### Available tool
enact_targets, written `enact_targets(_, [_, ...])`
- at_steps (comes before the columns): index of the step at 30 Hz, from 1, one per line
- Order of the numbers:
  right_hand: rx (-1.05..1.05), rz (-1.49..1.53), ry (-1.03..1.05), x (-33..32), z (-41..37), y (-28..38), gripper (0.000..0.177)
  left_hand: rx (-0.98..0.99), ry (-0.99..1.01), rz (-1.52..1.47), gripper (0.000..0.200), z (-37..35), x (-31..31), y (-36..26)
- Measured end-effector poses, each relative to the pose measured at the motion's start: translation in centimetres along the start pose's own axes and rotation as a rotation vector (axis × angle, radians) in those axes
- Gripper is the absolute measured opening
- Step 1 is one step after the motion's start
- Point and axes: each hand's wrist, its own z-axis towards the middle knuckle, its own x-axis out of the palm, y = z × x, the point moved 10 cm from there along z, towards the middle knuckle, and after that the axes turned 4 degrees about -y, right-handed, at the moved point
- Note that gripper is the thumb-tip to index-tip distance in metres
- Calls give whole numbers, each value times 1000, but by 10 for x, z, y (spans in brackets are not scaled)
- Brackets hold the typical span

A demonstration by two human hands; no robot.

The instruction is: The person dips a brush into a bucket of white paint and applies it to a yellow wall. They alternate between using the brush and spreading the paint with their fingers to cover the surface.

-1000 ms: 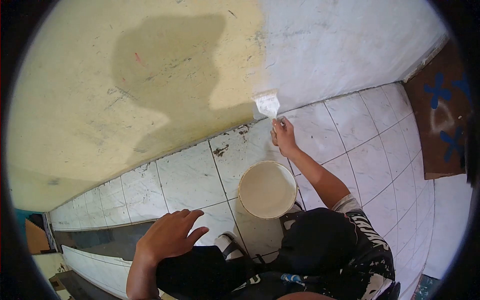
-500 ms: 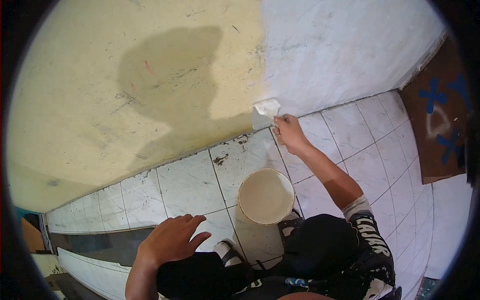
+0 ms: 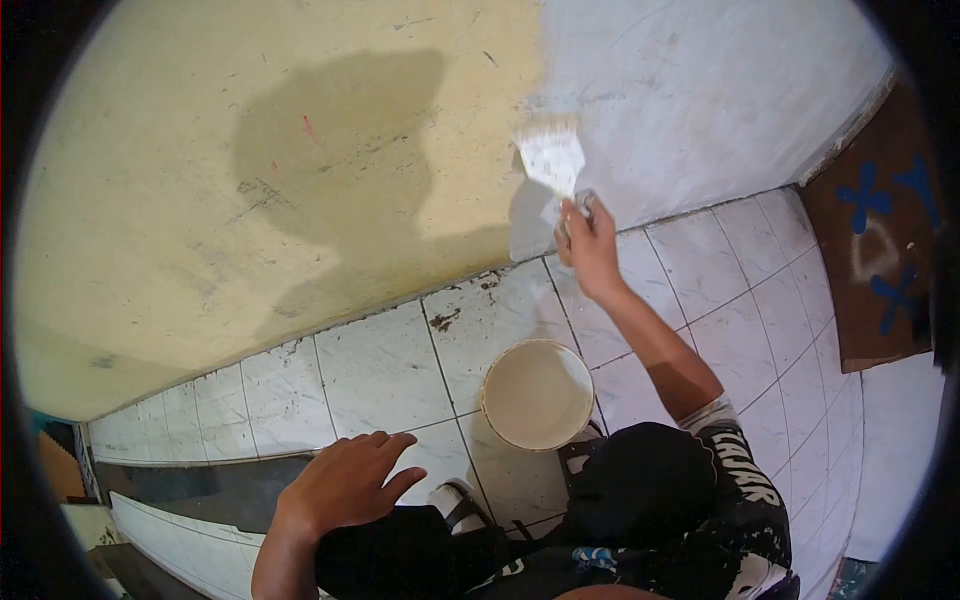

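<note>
My right hand (image 3: pixel 588 240) is closed around the handle of a wide paintbrush (image 3: pixel 553 160) coated in white paint. Its bristles point up and lie against the wall, where the yellow part (image 3: pixel 380 190) meets the white-painted part (image 3: pixel 680 110). Over my knee at the lower left, my left hand (image 3: pixel 350 485) hangs with thumb and fingers apart, holding nothing. Between my feet and the wall a round bucket (image 3: pixel 538 395) of whitish paint stands on the floor.
White tiles (image 3: pixel 380 370) cover the floor, with dark debris near the wall's foot. A brown board (image 3: pixel 880 240) with blue marks stands at the right. A dark strip (image 3: pixel 200 490) runs along the floor at the left. My sandalled foot (image 3: pixel 460 505) is beside the bucket.
My right hand has moved the paintbrush up the wall from near the floor edge, and its bristles now point upward. My left hand has stayed almost still.
</note>
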Motion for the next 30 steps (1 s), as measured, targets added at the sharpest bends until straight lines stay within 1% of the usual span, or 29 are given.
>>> enact_targets(2, [168, 67, -53, -14, -9, -60, 20, 23, -22, 6, 52, 0, -2, 0])
enact_targets(3, [167, 63, -52, -19, -12, -81, 20, 14, -14, -3, 52, 0, -1, 1])
enact_targets(5, [347, 59, -88, -33, -24, -138, 22, 12, -5, -12, 52, 2, 1, 1])
enact_targets(6, [343, 59, -90, -39, -24, -152, 22, 8, 5, -3, 52, 3, 2, 2])
enact_targets(8, [591, 2, -45, -50, -37, -196, 20, 7, 11, 7, 52, 4, 1, 0])
enact_targets(9, [586, 2, -46, -55, -38, -204, 20, 0, 30, 9, 52, 4, 1, -3])
enact_targets(11, [675, -87, -66, -64, -40, -218, 20, -8, 34, 14, 53, 2, -1, -4])
enact_targets(14, [665, -125, -40, -57, -24, -203, 21, -3, 18, 12, 54, -4, 1, -3])
enact_targets(16, [622, -96, -19, -40, -14, -163, 21, 46, -38, 26, 54, -6, 0, -5])
enact_targets(18, [582, -68, -3, -24, -14, -114, 21, 45, -41, 25, 54, -7, 0, -4])
enact_targets(20, [490, -23, 59, -7, -17, -58, 19, 52, -42, 28, 54, -6, -1, -5])
enact_targets(21, [483, -25, 56, -2, -19, -33, 19, 59, -36, 36, 54, -5, -1, -7])
enact_targets(23, [331, 18, 103, 11, -19, 30, 19, 74, -33, 44, 54, -3, -2, -10])
enact_targets(27, [252, -11, 118, 31, -19, 109, 20, 83, -17, 31, 54, -2, -2, -12])
enact_targets(29, [131, -30, 90, 38, -17, 148, 21, 90, -18, 27, 54, -3, 0, -11])
enact_targets(30, [130, -34, 91, 41, -16, 160, 21, 96, -25, 25, 54, -4, 0, -11])
